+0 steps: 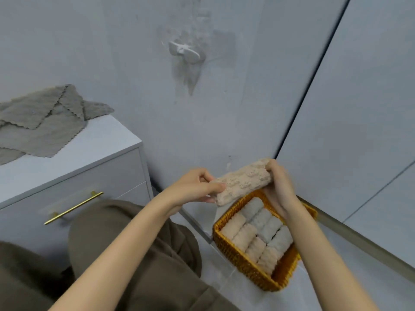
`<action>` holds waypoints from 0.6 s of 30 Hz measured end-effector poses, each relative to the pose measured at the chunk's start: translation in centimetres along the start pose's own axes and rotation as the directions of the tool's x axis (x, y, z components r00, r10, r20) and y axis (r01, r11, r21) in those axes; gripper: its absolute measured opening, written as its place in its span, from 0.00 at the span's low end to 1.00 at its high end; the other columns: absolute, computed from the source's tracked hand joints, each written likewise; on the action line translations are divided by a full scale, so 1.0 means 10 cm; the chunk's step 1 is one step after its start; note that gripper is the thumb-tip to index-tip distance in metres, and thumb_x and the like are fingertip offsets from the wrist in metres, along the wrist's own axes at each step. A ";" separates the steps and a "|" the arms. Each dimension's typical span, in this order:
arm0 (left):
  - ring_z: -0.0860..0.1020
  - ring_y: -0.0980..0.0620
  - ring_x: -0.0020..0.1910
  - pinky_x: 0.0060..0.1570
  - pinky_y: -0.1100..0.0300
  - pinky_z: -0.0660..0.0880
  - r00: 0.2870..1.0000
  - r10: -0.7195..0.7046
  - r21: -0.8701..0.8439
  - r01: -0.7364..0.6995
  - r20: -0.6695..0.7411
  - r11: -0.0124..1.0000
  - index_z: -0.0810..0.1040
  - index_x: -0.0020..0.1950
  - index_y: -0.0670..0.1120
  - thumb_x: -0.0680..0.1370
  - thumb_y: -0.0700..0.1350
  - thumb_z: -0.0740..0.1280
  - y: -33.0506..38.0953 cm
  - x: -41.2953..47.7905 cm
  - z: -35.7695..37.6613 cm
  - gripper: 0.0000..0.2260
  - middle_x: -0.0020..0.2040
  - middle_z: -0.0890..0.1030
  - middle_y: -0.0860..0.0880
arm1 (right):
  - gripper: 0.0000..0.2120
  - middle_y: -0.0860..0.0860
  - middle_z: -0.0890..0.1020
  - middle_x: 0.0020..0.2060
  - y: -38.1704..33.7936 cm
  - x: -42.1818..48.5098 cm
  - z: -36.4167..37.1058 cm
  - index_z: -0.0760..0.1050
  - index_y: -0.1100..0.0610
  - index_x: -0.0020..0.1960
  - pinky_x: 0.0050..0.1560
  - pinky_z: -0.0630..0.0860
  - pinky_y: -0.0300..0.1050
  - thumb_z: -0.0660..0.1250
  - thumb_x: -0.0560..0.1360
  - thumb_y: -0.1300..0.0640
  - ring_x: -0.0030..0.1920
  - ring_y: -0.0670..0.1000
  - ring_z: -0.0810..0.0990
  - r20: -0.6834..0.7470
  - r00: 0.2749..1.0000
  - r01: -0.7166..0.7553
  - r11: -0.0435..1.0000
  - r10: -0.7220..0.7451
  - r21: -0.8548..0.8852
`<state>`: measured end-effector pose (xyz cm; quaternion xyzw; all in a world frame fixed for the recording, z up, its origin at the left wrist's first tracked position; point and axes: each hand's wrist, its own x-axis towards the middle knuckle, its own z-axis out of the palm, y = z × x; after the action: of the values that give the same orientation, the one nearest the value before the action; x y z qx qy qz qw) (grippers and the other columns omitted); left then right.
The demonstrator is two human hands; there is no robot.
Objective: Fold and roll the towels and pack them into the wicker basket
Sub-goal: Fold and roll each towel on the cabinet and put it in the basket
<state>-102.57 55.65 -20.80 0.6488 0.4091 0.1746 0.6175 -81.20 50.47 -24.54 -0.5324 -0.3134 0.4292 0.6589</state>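
Observation:
A rolled beige towel (243, 181) hangs in the air just above the far end of the wicker basket (235, 254). My left hand (195, 187) pinches its left end, and my right hand (280, 185) grips its right end. The basket stands on the floor and holds several rolled towels (258, 230) in two rows, beige on the left and grey on the right. A strip along the basket's right side shows no rolls. Several flat grey towels (38, 122) lie in a loose heap on the white cabinet top.
The white cabinet (94, 153) with a gold drawer handle (73, 207) stands at the left. A grey wall with a white hook (184, 51) rises behind. My knee in brown trousers (125, 243) is between cabinet and basket. Pale floor tiles surround the basket.

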 end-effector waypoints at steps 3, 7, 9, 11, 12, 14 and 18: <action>0.82 0.49 0.50 0.51 0.56 0.80 0.999 -0.045 0.018 0.045 0.018 0.999 0.73 0.50 0.41 0.74 0.45 0.72 -0.09 0.23 0.28 0.12 0.52 0.82 0.42 | 0.04 0.53 0.73 0.40 0.19 0.05 -0.29 0.69 0.58 0.47 0.43 0.71 0.46 0.62 0.74 0.58 0.44 0.50 0.74 -0.071 0.988 -0.121 0.971 0.138 0.205; 0.80 0.47 0.44 0.51 0.53 0.80 0.996 -0.093 0.073 0.094 -0.008 0.993 0.70 0.40 0.45 0.75 0.44 0.72 -0.30 0.55 0.65 0.11 0.44 0.77 0.41 | 0.11 0.54 0.78 0.49 0.43 0.07 -0.59 0.73 0.57 0.56 0.43 0.78 0.44 0.63 0.76 0.56 0.47 0.51 0.77 -0.123 0.931 -0.280 0.890 0.343 0.359; 0.77 0.48 0.40 0.51 0.50 0.79 0.996 -0.088 0.106 0.089 -0.015 0.990 0.71 0.36 0.44 0.74 0.44 0.71 -0.45 0.68 0.82 0.11 0.39 0.74 0.43 | 0.11 0.54 0.79 0.51 0.57 0.07 -0.71 0.75 0.56 0.58 0.59 0.75 0.49 0.65 0.77 0.54 0.55 0.54 0.76 -0.155 0.893 -0.327 0.844 0.424 0.424; 0.78 0.50 0.37 0.51 0.49 0.79 0.995 -0.094 0.089 0.097 -0.034 0.991 0.73 0.34 0.42 0.74 0.43 0.71 -0.58 0.77 0.97 0.11 0.35 0.75 0.44 | 0.15 0.54 0.80 0.54 0.71 0.06 -0.80 0.75 0.57 0.63 0.66 0.71 0.49 0.66 0.78 0.54 0.58 0.54 0.77 -0.178 0.868 -0.333 0.809 0.464 0.484; 0.79 0.51 0.37 0.50 0.51 0.80 0.993 -0.110 0.071 0.113 -0.049 0.991 0.73 0.34 0.43 0.74 0.43 0.71 -0.67 0.82 1.05 0.12 0.34 0.76 0.45 | 0.18 0.55 0.80 0.55 0.79 0.06 -0.83 0.73 0.58 0.66 0.65 0.72 0.49 0.66 0.77 0.55 0.57 0.53 0.78 -0.179 0.860 -0.336 0.795 0.477 0.505; 0.81 0.53 0.41 0.50 0.53 0.80 0.987 -0.144 0.034 0.147 -0.074 0.989 0.74 0.38 0.44 0.73 0.44 0.72 -0.83 0.90 1.17 0.09 0.36 0.80 0.48 | 0.19 0.56 0.80 0.54 0.92 0.03 -0.87 0.72 0.61 0.67 0.61 0.74 0.46 0.66 0.77 0.57 0.53 0.52 0.80 -0.168 0.846 -0.365 0.779 0.507 0.510; 0.82 0.46 0.47 0.49 0.52 0.80 0.976 -0.207 0.001 0.208 -0.060 0.978 0.74 0.45 0.42 0.72 0.44 0.72 -1.14 1.06 1.34 0.09 0.43 0.80 0.46 | 0.10 0.55 0.83 0.47 1.20 0.03 -0.99 0.74 0.59 0.57 0.59 0.74 0.50 0.64 0.78 0.55 0.51 0.54 0.80 -0.143 0.789 -0.498 0.758 0.598 0.422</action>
<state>-89.94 53.63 -36.89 0.5992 0.4936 0.1270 0.6174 -75.21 47.22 -38.51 -0.5235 0.0351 0.5781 0.6249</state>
